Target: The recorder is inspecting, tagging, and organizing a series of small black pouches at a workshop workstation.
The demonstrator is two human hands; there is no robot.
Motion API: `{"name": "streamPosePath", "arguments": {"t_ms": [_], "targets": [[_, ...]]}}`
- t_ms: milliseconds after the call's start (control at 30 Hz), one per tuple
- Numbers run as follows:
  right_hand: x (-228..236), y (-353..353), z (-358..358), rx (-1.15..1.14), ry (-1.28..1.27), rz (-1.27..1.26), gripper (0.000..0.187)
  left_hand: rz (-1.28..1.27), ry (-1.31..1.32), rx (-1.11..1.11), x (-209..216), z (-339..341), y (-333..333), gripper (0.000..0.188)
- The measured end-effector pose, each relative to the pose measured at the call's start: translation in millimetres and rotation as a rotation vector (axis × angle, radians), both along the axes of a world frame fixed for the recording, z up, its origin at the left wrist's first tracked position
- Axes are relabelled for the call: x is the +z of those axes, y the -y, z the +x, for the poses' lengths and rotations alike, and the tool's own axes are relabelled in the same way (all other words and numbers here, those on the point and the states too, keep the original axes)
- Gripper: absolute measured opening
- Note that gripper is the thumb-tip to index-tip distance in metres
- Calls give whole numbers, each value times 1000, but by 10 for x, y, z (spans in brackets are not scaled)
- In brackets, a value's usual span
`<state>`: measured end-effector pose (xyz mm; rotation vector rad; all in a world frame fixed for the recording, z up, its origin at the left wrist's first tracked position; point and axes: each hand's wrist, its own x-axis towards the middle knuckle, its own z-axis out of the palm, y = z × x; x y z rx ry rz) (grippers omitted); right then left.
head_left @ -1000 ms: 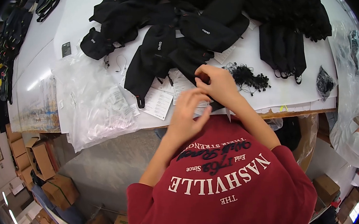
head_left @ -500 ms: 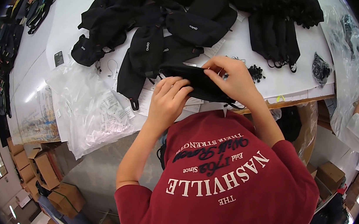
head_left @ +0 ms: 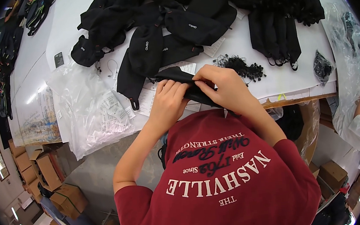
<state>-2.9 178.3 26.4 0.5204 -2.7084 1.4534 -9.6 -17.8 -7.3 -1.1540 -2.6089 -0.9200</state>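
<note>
Both hands, left and right, had pulled the black pouch off the table toward the chest. Fingers pinched tight along its edge, so they looked mid-fiddle with it

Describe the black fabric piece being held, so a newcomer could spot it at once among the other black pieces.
Start at the white worktable heaped with black fabric pouches. Come to its near edge, just above the red shirt. There the left hand and right hand pinch a folded black fabric piece; it alone is in hands, the rest lie untouched.
</note>
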Motion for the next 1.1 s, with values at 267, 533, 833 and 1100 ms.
{"name": "streamPosePath", "arguments": {"t_ms": [267,533,833,1100], "targets": [[-8,53,44,10,-57,-9,6,-25,0,-36,3,5,61,26],[-87,19,-51,-14,-107,1,5,-67,34,-62,32,45,74,22],[-192,-22,-99,147,97,35,27,-278,564,-230,321,184,-13,19],[-454,-630,59,328,613,-32,59,-19,873,-64,356,134,277,22]]}}
